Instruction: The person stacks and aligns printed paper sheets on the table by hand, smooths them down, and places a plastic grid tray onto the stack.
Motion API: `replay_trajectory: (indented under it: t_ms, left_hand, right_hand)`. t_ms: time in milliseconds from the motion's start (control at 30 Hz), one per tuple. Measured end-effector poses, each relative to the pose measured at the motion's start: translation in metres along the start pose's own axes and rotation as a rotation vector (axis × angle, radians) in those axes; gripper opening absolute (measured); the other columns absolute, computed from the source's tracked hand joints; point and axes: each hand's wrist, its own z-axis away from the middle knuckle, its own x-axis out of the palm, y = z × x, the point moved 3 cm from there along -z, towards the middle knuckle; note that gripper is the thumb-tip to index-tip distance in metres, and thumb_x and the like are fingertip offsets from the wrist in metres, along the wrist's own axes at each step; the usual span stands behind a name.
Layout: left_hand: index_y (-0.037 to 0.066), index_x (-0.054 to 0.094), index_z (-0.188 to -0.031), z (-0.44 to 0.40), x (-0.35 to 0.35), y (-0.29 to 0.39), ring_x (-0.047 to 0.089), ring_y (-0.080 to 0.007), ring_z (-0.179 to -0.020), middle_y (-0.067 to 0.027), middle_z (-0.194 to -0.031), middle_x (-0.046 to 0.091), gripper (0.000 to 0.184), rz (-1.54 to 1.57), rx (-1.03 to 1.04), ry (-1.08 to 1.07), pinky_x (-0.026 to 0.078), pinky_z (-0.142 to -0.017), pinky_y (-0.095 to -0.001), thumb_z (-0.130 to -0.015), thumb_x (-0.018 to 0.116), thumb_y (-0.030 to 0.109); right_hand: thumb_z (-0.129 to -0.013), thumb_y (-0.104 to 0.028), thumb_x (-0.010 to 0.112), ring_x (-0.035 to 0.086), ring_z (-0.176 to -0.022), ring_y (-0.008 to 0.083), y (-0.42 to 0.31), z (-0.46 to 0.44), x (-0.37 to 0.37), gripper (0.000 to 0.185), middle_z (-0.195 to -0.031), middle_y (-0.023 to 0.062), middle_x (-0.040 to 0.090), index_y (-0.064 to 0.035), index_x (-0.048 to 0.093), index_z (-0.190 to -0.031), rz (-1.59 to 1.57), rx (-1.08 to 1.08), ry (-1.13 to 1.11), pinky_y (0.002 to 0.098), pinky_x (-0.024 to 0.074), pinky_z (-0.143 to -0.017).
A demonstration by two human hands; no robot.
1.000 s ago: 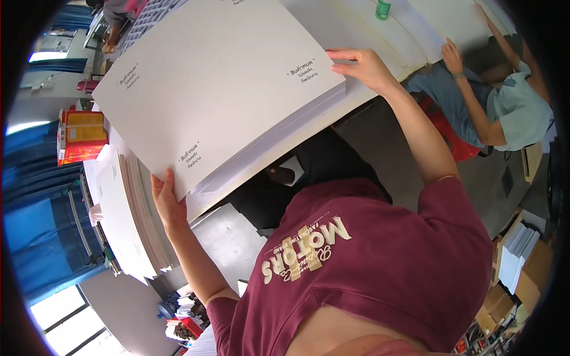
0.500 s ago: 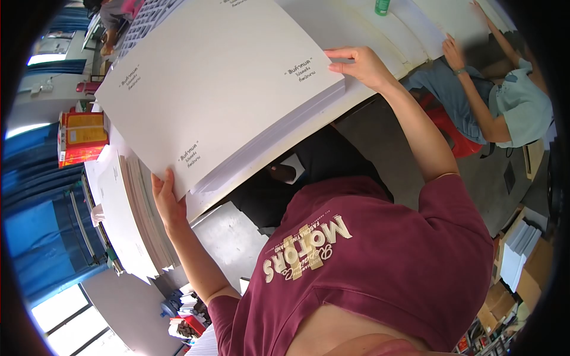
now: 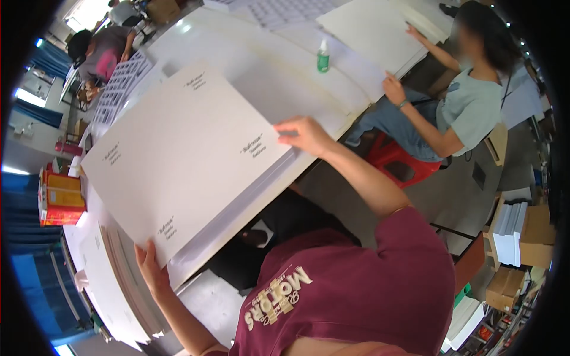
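Observation:
A large white printed sheet [image 3: 184,160] lies on top of a stack on the table, with small black text near each of its corners. My left hand [image 3: 152,268] grips the sheet's near-left corner, thumb on top. At the right corner, my right hand [image 3: 304,135] pinches the edge between thumb and fingers. Left of my left hand stands another tall stack of white sheets [image 3: 113,285].
A red and yellow box [image 3: 62,197] is at the left. A green spray bottle [image 3: 323,57] stands on the white table [image 3: 237,41]. A co-worker [image 3: 469,113] sits at the right with hands on white board [image 3: 374,32]. Another person [image 3: 101,53] bends over white grids [image 3: 122,86].
The head view has turned upward and to the right, so the sheet and hands appear lower and further left. Both hands keep their hold on the sheet's corners.

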Motion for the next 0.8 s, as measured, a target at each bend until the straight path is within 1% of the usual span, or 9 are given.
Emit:
replay_trajectory:
  t_ms: [33,133,233,367,467,533,567,667,800]
  left_hand:
    - [0.0,0.039,-0.139,-0.001,0.001,0.0,0.059,-0.0209,-0.109,-0.012,-0.124,0.057,0.045,0.009,0.006,-0.013,0.051,-0.091,-0.0335,-0.096,0.051,0.005]
    - [0.0,0.037,-0.14,0.0,0.006,0.005,0.059,-0.0208,-0.109,-0.0117,-0.123,0.058,0.046,0.018,0.017,-0.006,0.052,-0.091,-0.0331,-0.096,0.05,0.004]
    - [0.001,0.037,-0.141,0.0,0.009,0.007,0.059,-0.0205,-0.109,-0.012,-0.126,0.056,0.047,0.002,0.023,0.045,0.051,-0.091,-0.0322,-0.096,0.049,0.004]
    - [0.0,0.037,-0.141,0.007,0.017,0.013,0.057,-0.0206,-0.111,-0.0123,-0.127,0.055,0.046,-0.076,-0.008,0.104,0.05,-0.093,-0.0329,-0.096,0.049,0.003]
    - [0.001,0.044,-0.135,0.005,0.005,0.002,0.057,-0.0175,-0.109,-0.0113,-0.123,0.057,0.041,-0.117,0.067,0.089,0.049,-0.089,-0.0306,-0.095,0.053,0.007]
    - [0.001,0.046,-0.131,0.003,0.001,0.0,0.06,-0.0159,-0.102,-0.0106,-0.115,0.061,0.038,-0.139,0.064,0.109,0.051,-0.084,-0.0278,-0.095,0.055,0.008]
    - [0.002,0.047,-0.13,0.002,0.001,0.0,0.061,-0.0158,-0.103,-0.0102,-0.116,0.061,0.037,-0.163,0.05,0.111,0.051,-0.085,-0.0276,-0.095,0.055,0.009]
    - [0.002,0.048,-0.13,0.003,0.0,-0.001,0.061,-0.0152,-0.104,-0.0095,-0.116,0.062,0.035,-0.154,0.041,0.083,0.051,-0.086,-0.0274,-0.096,0.055,0.01]
    - [0.003,0.048,-0.13,0.001,0.0,-0.005,0.061,-0.0147,-0.104,-0.009,-0.116,0.062,0.035,-0.115,0.052,0.037,0.051,-0.086,-0.0274,-0.097,0.055,0.011]
  right_hand:
    - [-0.079,-0.02,0.075,0.067,-0.095,0.031,-0.007,0.001,-0.003,0.033,-0.106,0.0186,0.068,-0.0034,0.07,-0.107,0.011,-0.013,0.01,0.0337,0.0519,-0.084]
    - [-0.083,-0.026,0.071,0.064,-0.096,0.0267,-0.014,0.003,-0.002,0.031,-0.102,0.011,0.071,-0.0083,0.071,-0.108,0.228,-0.13,0.031,0.038,0.0439,-0.086]
    - [-0.083,-0.028,0.069,0.062,-0.095,0.0241,-0.017,0.007,0.0,0.029,-0.1,0.0073,0.071,-0.0111,0.071,-0.106,0.33,-0.111,0.031,0.0387,0.0388,-0.087]
    - [-0.081,-0.028,0.07,0.063,-0.088,0.0258,-0.018,0.01,0.003,0.026,-0.094,0.0065,0.07,-0.0122,0.071,-0.102,0.466,-0.174,0.109,0.0398,0.041,-0.081]
    - [-0.075,-0.024,0.075,0.062,-0.086,0.0288,-0.028,0.014,0.005,0.023,-0.087,0.0073,0.067,-0.0104,0.065,-0.092,0.506,-0.197,0.196,0.0424,0.042,-0.078]
    - [-0.076,-0.02,0.074,0.061,-0.084,0.0275,-0.041,0.017,0.007,0.022,-0.087,0.0057,0.066,-0.0106,0.063,-0.092,0.621,-0.294,0.234,0.0405,0.0416,-0.075]
    - [-0.076,-0.018,0.074,0.061,-0.084,0.0258,-0.042,0.018,0.008,0.019,-0.087,0.004,0.065,-0.011,0.063,-0.09,0.625,-0.356,0.241,0.0393,0.0413,-0.074]
    - [-0.077,-0.015,0.073,0.061,-0.087,0.0241,-0.044,0.023,0.013,0.019,-0.092,0.0007,0.065,-0.0107,0.064,-0.093,0.666,-0.479,0.229,0.0377,0.0421,-0.076]
    - [-0.078,-0.018,0.072,0.058,-0.109,0.026,-0.054,0.039,0.024,0.037,-0.116,0.004,0.062,-0.0118,0.063,-0.113,0.647,-0.554,0.14,0.0402,0.0427,-0.09]
